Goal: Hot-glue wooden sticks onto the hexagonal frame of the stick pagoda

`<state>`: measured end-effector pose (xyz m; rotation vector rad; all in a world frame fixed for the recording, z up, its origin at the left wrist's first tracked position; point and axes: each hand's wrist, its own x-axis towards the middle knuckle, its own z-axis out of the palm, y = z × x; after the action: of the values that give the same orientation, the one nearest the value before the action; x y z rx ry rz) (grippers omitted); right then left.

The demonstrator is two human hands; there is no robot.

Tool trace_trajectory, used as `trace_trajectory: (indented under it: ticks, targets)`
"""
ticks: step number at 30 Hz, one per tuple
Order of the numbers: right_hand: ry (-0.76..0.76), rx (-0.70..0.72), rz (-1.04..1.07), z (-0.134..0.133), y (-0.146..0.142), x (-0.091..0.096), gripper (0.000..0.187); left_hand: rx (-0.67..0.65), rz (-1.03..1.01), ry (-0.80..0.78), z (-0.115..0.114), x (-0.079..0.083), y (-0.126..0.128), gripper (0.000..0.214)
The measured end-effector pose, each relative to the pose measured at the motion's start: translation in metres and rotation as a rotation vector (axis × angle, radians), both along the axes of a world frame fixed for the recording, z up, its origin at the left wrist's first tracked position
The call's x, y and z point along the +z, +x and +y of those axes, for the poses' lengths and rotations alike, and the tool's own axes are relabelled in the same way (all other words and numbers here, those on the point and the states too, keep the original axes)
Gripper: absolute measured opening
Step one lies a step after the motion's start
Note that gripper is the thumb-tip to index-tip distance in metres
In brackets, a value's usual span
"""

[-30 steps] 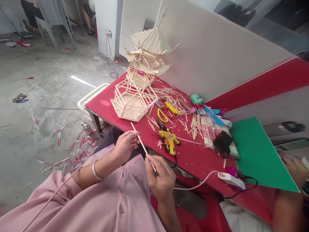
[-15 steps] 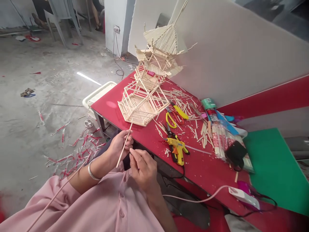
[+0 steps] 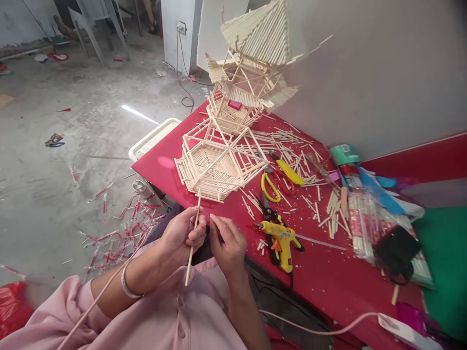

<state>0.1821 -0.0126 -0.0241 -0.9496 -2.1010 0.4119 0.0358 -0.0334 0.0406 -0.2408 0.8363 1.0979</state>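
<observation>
My left hand (image 3: pixel 181 234) pinches a thin wooden stick (image 3: pixel 193 239) that stands almost upright just off the near edge of the red table (image 3: pixel 328 272). My right hand (image 3: pixel 226 243) is right beside it with curled fingers, its fingertips close to the stick; I cannot make out whether they grip it. A little beyond the stick's top sits a hexagonal stick base (image 3: pixel 218 166), and behind that rises a tall stick tower with a slatted roof (image 3: pixel 253 63).
A yellow glue gun (image 3: pixel 281 240), yellow-handled scissors (image 3: pixel 277 177), pliers, loose stick pieces and packets of sticks (image 3: pixel 368 218) lie on the table. A green sheet (image 3: pixel 445 262) is at the right, a white board behind. A white cable (image 3: pixel 328 330) runs along the front. Red wrappers litter the floor (image 3: pixel 124 228).
The stick has swung from a slant to nearly upright. My right hand has let go of its lower end and come up beside my left hand. The camera has moved closer to the model.
</observation>
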Motion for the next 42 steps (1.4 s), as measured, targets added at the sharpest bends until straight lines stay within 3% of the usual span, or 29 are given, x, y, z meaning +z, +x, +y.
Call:
trace_trajectory:
  ticks: [10,19,42]
  targets:
    - [-0.051,-0.019,0.023,0.019,-0.007,-0.012,0.022,-0.021,-0.003,0.028,0.008,0.005,0.000,0.050]
    - [-0.110,-0.036,0.011,0.019,-0.007,-0.015,0.023,0.058,-0.014,0.004,0.012,-0.003,0.000,0.034]
    - [-0.096,-0.025,0.025,0.019,-0.008,-0.015,0.019,0.111,-0.053,-0.045,0.022,0.008,-0.004,0.036]
